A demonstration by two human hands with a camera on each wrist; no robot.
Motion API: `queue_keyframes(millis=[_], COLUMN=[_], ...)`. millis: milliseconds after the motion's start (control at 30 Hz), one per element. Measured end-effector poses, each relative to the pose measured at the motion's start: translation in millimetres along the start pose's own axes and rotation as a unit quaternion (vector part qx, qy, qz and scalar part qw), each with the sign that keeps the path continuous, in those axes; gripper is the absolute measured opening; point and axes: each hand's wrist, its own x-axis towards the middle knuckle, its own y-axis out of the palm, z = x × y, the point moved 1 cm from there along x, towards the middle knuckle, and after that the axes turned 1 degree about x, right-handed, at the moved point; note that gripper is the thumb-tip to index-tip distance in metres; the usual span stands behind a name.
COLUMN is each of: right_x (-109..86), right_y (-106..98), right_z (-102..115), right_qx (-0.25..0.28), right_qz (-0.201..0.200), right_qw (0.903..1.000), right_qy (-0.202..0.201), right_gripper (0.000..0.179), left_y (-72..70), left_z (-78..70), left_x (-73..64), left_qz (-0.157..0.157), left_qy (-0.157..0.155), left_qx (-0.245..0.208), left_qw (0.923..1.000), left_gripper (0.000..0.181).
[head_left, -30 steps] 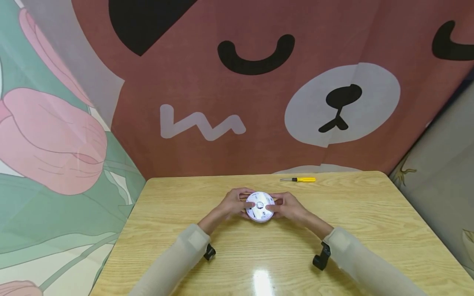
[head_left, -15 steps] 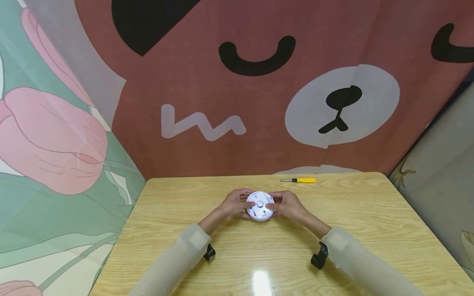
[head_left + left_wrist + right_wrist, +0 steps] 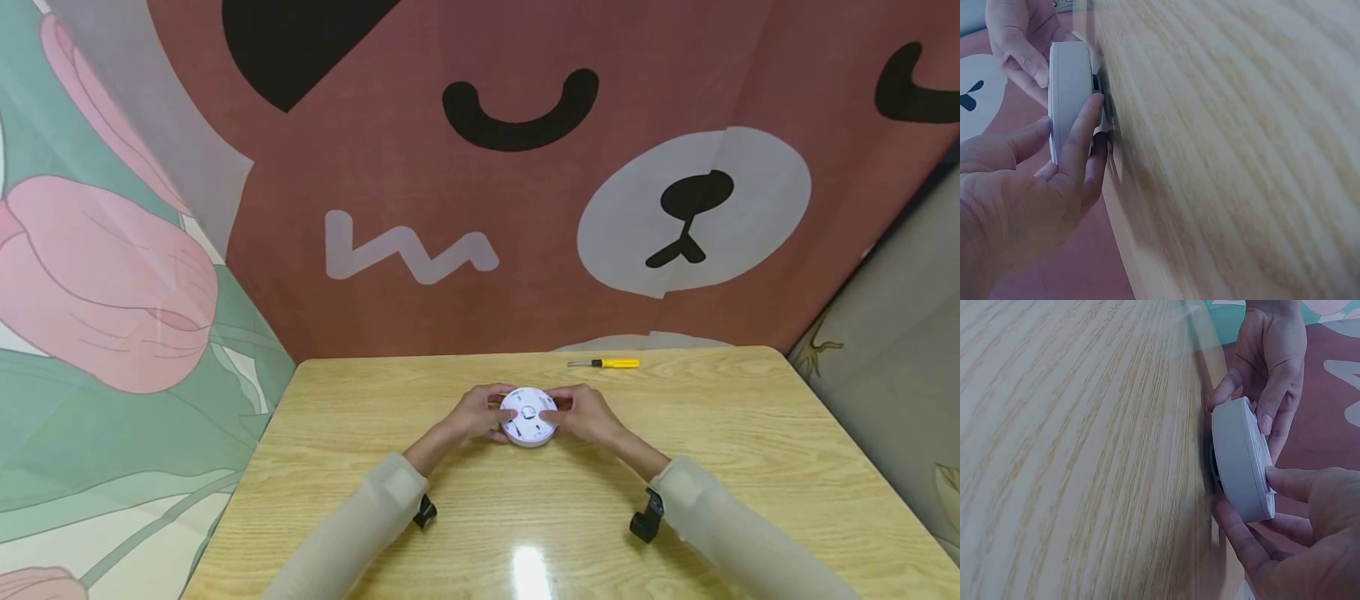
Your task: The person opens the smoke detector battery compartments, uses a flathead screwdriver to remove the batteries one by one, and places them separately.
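Over the near part of the table [image 3: 487,517], your sleeves [image 3: 360,517] are reaching in, with a small black camera [image 3: 425,512] showing at each wrist. Beyond them, over the table's far half, your left hand [image 3: 472,413] and right hand [image 3: 591,414] are together gripping a white disc [image 3: 529,428], thumbs resting on its face, fingers curling around the rim and below. The disc is looking light and stiff, probably a smooth plastic shell that could be slipping from dry fingertips or cracking in a fall; opposite sides of the rim, where you are pinching, are likely offering the surest hold. The head view is showing its printed face and round centre, the marks too small to read. The wrist views are revealing what the head view is hiding: a thick side wall [image 3: 1233,456] and a dark part [image 3: 1097,82] jutting from the underside toward the table, though contact with the wood is remaining unclear. Farther off, a screwdriver [image 3: 619,364] is lying near the table's far edge, and a bear print [image 3: 405,308] is rising behind the table.
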Motion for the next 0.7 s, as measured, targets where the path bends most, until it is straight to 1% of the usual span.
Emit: queue_keyframes(millis=[133,233,300,400,500,533,600,700], right_x=[0.0,-0.1,0.1,0.8,1.5,1.7,2.0,1.2], right_y=[-0.4,-0.3,-0.3,-0.2,-0.9,-1.0,-1.1,-0.7], right_z=[-0.9,-1.8,-2.4,-2.3,-2.3,-2.2,-2.5,-2.9], right_qx=[-0.007,-0.009,-0.013,-0.016,-0.029,-0.033,-0.051,-0.073], right_qz=[-0.001,-0.002,-0.001,-0.001,-0.002,-0.004,-0.009,-0.021], right_qw=[1.0000,1.0000,0.9999,0.9999,0.9996,0.9994,0.9983,0.9960], right_qy=[-0.003,-0.002,-0.002,0.005,-0.003,-0.007,-0.027,-0.048], right_gripper=[0.039,0.038,0.038,0.038,0.038,0.038,0.038,0.040], left_y=[-1.7,-3.3,-4.8,-7.4,-8.8,-9.0,-8.9,-7.8], left_z=[1.3,3.2,4.1,4.9,4.4,4.1,4.0,5.8], left_x=[0.0,-0.2,-0.6,-1.9,-3.3,-4.0,-5.0,-5.9], left_qz=[0.022,0.046,0.059,0.070,0.075,0.075,0.073,0.066], left_qy=[-0.011,-0.009,-0.001,0.018,0.036,0.041,0.047,0.050], left_qx=[-0.030,-0.052,-0.057,-0.045,-0.031,-0.025,-0.018,-0.013], left_qw=[0.9992,0.9976,0.9966,0.9963,0.9961,0.9961,0.9961,0.9965], left_gripper=[0.059,0.072,0.077,0.081,0.084,0.085,0.086,0.085])
